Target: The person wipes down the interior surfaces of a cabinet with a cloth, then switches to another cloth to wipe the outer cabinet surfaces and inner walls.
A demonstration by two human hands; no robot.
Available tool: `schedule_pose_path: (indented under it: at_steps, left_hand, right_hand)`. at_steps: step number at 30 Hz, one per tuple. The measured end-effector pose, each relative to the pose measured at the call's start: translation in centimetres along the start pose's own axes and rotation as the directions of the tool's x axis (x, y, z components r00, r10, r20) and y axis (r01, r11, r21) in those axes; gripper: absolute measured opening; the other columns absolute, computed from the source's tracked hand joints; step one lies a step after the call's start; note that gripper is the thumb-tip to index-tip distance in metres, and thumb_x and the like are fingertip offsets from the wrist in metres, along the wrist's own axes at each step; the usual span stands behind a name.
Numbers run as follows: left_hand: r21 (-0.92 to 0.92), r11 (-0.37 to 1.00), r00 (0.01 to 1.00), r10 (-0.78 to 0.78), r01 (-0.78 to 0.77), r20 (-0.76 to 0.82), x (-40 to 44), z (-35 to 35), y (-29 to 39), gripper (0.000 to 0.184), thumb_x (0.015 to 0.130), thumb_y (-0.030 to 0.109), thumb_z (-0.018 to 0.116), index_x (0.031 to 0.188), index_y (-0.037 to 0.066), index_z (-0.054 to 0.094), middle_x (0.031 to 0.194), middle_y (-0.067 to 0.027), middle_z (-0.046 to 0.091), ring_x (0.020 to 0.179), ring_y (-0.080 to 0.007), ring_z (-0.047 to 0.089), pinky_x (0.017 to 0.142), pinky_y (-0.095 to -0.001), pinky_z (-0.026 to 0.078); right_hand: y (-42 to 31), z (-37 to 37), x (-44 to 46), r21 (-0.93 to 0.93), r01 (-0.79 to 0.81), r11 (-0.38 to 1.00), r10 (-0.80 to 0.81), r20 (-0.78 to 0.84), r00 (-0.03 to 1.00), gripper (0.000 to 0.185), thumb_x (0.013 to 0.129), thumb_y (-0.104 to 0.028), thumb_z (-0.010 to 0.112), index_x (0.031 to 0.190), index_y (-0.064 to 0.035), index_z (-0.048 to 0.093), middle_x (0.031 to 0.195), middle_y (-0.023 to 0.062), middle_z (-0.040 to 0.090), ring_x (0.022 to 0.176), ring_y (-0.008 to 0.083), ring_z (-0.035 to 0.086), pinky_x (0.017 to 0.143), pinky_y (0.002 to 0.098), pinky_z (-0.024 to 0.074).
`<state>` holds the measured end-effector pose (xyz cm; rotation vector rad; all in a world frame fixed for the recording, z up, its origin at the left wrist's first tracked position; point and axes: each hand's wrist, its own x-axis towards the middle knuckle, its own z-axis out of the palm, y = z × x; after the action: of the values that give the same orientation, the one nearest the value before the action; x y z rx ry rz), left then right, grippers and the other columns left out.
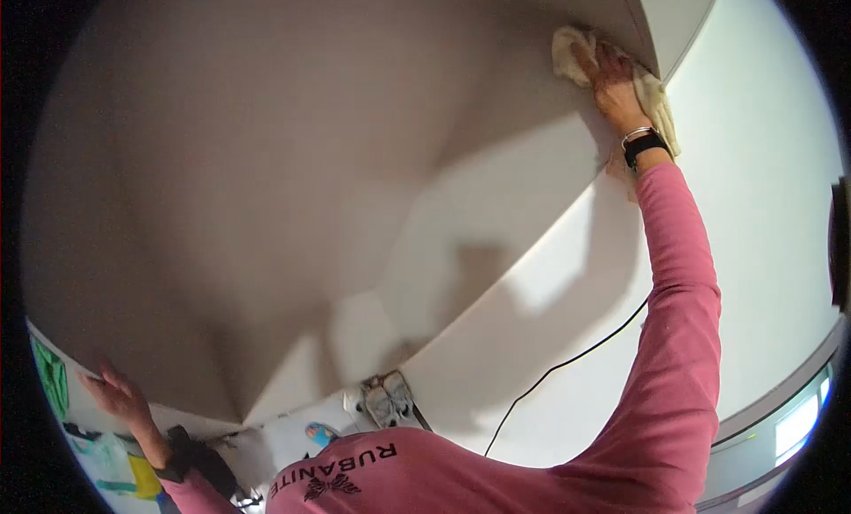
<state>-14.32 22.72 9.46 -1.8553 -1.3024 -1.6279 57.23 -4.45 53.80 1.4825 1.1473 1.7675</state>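
My right hand (612, 84) is raised at the upper right. It presses a cream cloth (567, 57) against a broad, smooth grey-brown panel (292, 141), close to the panel's edge. The cloth spreads out past the fingers and hangs down beside the wrist, which wears a black band and a bracelet. At the lower left, my left hand (120, 397) is held up in front of the panel, its fingers stretched out with nothing in them. Whether it touches the panel I cannot tell.
White wall (762, 204) lies to the right. A black cable (567, 363) runs down behind my right arm. Shoes (387, 400) stand low near my chest. A green cloth (50, 376) and plastic bags (106, 461) are at the far left. A window (798, 425) shows at the lower right.
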Motion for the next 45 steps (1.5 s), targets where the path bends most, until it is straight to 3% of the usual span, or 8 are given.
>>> schedule_pose_path:
  at_steps: [9,11,20,25,26,32,37,45]
  left_hand:
    - [-0.270,0.961,0.997,-0.043,0.058,0.062,0.8,-0.6,-0.3,0.024,0.094,0.009,0.043,0.112,-0.005,0.049,0.102,-0.0158,0.060,0.092,-0.0199,0.059,0.080,-0.0265,0.046]
    - [-0.189,0.982,0.998,0.037,-0.025,0.056,2.6,-1.5,2.5,0.024,0.094,0.010,0.042,0.112,-0.005,0.049,0.104,-0.0159,0.059,0.094,-0.0192,0.058,0.080,-0.0260,0.046]
    - [0.071,0.993,0.992,0.088,-0.094,0.085,2.9,-2.0,2.9,0.027,0.095,0.015,0.044,0.114,-0.003,0.049,0.104,-0.0166,0.057,0.093,-0.0247,0.057,0.078,-0.0323,0.044]
    - [-0.038,0.955,0.922,-0.273,0.294,0.274,1.0,-3.0,1.8,0.035,0.095,0.013,0.044,0.125,-0.004,0.041,0.124,-0.0202,0.045,0.114,-0.0262,0.047,0.089,-0.0346,0.041]
    - [-0.153,0.957,0.964,-0.225,0.246,0.141,1.4,-3.3,7.2,0.039,0.094,0.012,0.044,0.129,-0.004,0.035,0.130,-0.0213,0.039,0.118,-0.0277,0.043,0.093,-0.0351,0.039]
    - [-0.354,0.892,0.955,-0.223,0.280,0.193,-8.7,-6.3,17.5,0.051,0.090,0.001,0.041,0.136,-0.008,0.020,0.141,-0.0215,0.026,0.129,-0.0319,0.029,0.106,-0.0417,0.025]
    - [0.052,0.645,0.191,-0.302,0.763,0.934,-24.8,-11.3,14.1,0.044,0.088,0.005,0.048,0.130,-0.004,0.038,0.131,-0.0188,0.044,0.123,-0.0266,0.040,0.103,-0.0340,0.029]
    - [0.620,0.433,-0.496,-0.372,0.654,0.784,-54.8,-26.6,7.9,0.045,0.088,0.033,0.052,0.107,-0.008,0.055,0.088,-0.0189,0.065,0.071,-0.0216,0.061,0.059,-0.0311,0.047]
  right_hand:
    - [-9.3,-6.5,-6.3,-0.026,-0.089,0.996,0.093,0.347,0.933,0.054,0.083,-0.013,0.048,0.135,-0.0177,0.035,0.124,0.0229,0.044,0.113,0.0374,0.041,0.090,0.0489,0.0335]
    - [-16.8,-5.1,-11.0,0.590,-0.370,0.717,0.235,0.295,0.926,0.054,0.086,-0.020,0.049,0.129,0.0085,0.034,0.127,0.0298,0.038,0.120,0.0438,0.034,0.098,0.0550,0.0265]
    - [-42.2,-10.8,-32.2,0.760,-0.150,0.632,-0.585,0.595,0.552,0.045,0.081,-0.026,0.050,0.120,-0.0041,0.051,0.127,0.0159,0.042,0.122,0.0375,0.031,0.104,0.0544,0.0187]
    - [-30.8,-9.1,-22.0,0.701,-0.711,0.063,0.194,0.690,0.697,0.051,0.075,-0.007,0.054,0.125,-0.0137,0.048,0.126,0.0181,0.045,0.118,0.0357,0.040,0.099,0.0422,0.0333]
    - [-26.6,-7.4,-19.7,0.584,-0.279,0.762,0.173,0.232,0.957,0.059,0.074,-0.008,0.058,0.131,-0.0175,0.042,0.125,0.0214,0.044,0.113,0.0364,0.044,0.093,0.0459,0.0358]
    - [-10.2,-6.6,-7.1,-0.026,-0.372,0.928,0.373,0.050,0.927,0.061,0.079,-0.030,0.059,0.134,-0.0198,0.036,0.114,0.0213,0.048,0.107,0.0391,0.042,0.083,0.0474,0.0355]
    - [-16.0,-5.4,-6.6,-0.158,-0.241,0.958,0.272,0.218,0.937,0.075,0.079,-0.052,0.056,0.137,-0.0122,0.030,0.110,0.0234,0.050,0.107,0.0404,0.045,0.078,0.0447,0.0416]
    - [-37.0,-5.9,-19.4,0.350,-0.030,0.936,-0.157,0.493,0.856,0.059,0.083,-0.023,0.050,0.137,-0.0120,0.029,0.133,0.0262,0.035,0.127,0.0402,0.030,0.098,0.0520,0.0315]
